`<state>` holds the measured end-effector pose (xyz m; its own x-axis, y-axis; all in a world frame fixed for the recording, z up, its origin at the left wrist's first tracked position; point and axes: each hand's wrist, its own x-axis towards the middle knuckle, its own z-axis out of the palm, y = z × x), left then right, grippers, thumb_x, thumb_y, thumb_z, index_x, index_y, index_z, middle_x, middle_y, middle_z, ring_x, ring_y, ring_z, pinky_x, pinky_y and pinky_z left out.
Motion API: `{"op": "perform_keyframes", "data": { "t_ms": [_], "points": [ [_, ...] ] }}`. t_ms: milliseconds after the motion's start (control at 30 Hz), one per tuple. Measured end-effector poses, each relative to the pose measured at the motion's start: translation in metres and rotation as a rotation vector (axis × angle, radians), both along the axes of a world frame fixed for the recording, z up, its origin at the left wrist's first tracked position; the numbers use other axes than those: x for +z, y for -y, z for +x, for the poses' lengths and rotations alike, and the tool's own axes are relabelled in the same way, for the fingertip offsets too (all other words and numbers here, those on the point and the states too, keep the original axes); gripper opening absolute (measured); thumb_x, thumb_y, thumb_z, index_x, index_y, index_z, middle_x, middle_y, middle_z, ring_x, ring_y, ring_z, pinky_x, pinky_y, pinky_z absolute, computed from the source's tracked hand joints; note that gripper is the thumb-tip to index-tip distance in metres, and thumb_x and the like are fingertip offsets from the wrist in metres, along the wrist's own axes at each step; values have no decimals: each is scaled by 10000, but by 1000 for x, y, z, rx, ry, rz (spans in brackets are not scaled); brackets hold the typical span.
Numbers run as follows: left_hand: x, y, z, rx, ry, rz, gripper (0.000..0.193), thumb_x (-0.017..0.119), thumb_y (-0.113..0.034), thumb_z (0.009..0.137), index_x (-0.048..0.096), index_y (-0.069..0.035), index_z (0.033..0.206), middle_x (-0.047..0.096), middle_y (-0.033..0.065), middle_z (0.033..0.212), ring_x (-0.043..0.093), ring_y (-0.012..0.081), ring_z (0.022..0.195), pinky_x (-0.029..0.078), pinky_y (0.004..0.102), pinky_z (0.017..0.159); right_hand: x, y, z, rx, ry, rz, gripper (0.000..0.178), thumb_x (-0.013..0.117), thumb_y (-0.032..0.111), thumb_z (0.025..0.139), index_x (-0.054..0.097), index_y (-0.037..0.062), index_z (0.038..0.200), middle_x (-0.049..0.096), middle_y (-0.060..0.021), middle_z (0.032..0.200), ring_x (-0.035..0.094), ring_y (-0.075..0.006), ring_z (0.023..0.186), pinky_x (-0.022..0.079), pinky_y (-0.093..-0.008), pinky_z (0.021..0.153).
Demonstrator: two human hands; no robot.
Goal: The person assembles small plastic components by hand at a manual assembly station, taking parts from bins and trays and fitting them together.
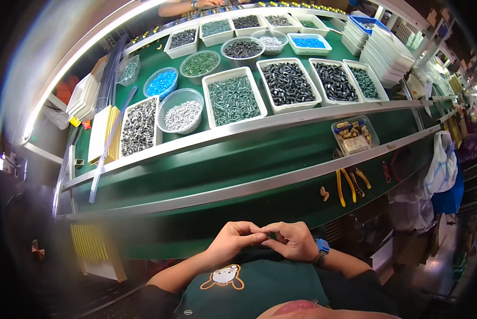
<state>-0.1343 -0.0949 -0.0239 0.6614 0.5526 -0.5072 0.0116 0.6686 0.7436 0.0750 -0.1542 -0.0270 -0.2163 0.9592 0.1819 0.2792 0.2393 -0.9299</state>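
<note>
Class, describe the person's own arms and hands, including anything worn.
The left hand has no glove or watch. The right hand is also ungloved, with a blue, dark-banded watch at its wrist. Dark sleeves leave both forearms bare.

Trays [207, 101] and bowls [161, 114] stand on the table [222, 159] beyond the hands [291, 240], with pliers [341, 187] to the right.

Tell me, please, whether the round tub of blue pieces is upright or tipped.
Upright: the round tub opens upward, blue pieces lying inside.
</note>
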Motion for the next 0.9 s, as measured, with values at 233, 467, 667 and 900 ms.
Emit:
{"op": "perform_keyframes", "data": {
  "t_ms": [233, 467, 667, 900],
  "points": [
    [11, -4, 0, 6, -19, -26, 89, 693, -79, 903, 697, 8, 921, 685, 82, 857, 595, 121, 749, 485, 218, 722, 2, -6, -2, 34, 22, -95, 273, 761, -24, 778, 651, 45, 1018, 519, 24, 581, 407, -76, 466, 317, -218, 428],
    [13, -6, -8, -19, -26, -24, 92, 713, -79, 887, 694, 4, 920, 671, 73, 828, 589, 122, 741, 479, 227, 714, 3, -3, -7, 62, -71, -127, 254, 762, -19, 789, 636, 45, 1000, 504, 30, 585, 408, -72, 479, 318, -217, 433],
    [2, 0, -9, 11, 59, -27, 73, 709, -64, 888, 686, -1, 917, 672, 78, 827, 603, 130, 758, 487, 232, 728, -3, 2, -9, 71, -132, -177, 296, 737, -34, 816, 587, 43, 1059, 548, 11, 667, 453, -62, 534, 347, -204, 469],
    [-13, 12, -7, 110, 205, -111, 47, 696, -52, 899, 679, -9, 907, 676, 85, 830, 614, 136, 774, 489, 231, 736, -16, 7, -16, 79, -281, -138, 306, 691, 7, 876, 525, 51, 1128, 554, -6, 660, 464, -96, 521, 360, -232, 477]
  ]
}}
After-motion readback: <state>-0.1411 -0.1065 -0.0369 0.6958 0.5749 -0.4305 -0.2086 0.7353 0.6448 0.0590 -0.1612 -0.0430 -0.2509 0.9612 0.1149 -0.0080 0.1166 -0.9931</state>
